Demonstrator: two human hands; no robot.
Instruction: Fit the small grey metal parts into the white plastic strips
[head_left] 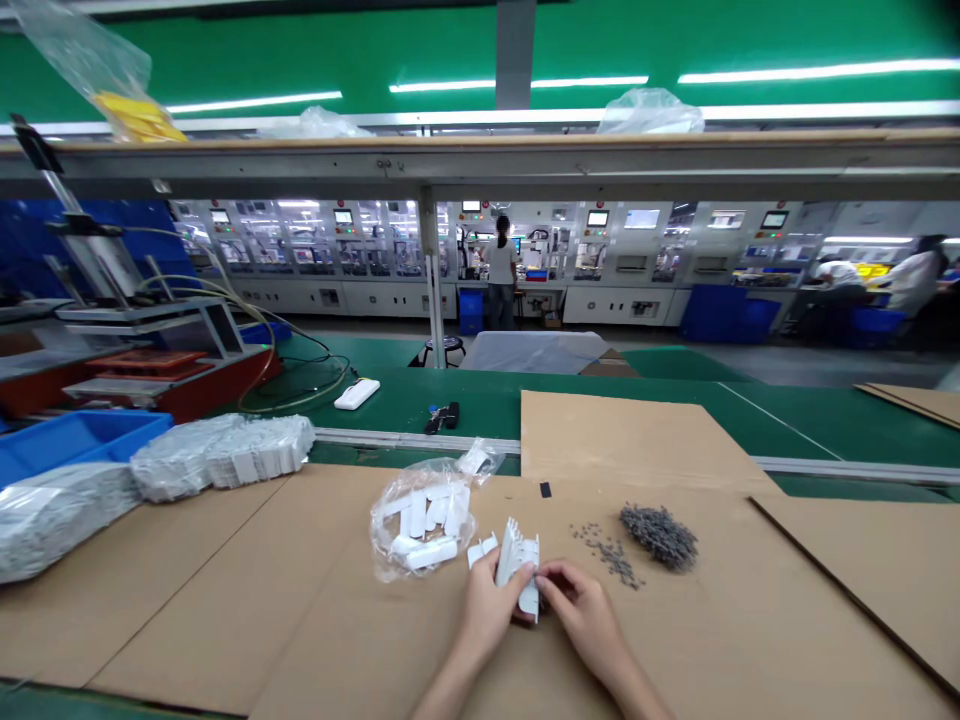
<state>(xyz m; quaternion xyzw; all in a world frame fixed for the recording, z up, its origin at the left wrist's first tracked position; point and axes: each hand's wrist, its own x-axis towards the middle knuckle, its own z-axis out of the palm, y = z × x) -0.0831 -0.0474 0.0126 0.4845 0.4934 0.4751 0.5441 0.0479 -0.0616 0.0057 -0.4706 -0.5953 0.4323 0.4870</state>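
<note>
Left hand (pixel 487 615) and right hand (pixel 586 610) both closed on one white comb-like plastic part (pixel 519 565), held between them just above the cardboard surface (pixel 225 600). Just beside the left hand, one clear plastic bag (pixel 420 525) with about six white pieces inside; to the right of the right hand, one heap of small grey parts (pixel 660 537), with some scattered loose pieces (pixel 607 555) near it.

Green bench (pixel 390 395) w/ cardboard sheets (pixel 225 600); on them: clear bag (pixel 420 525) of white pcs, grey parts pile (pixel 658 537), wrapped packs (pixel 221 456).
</note>
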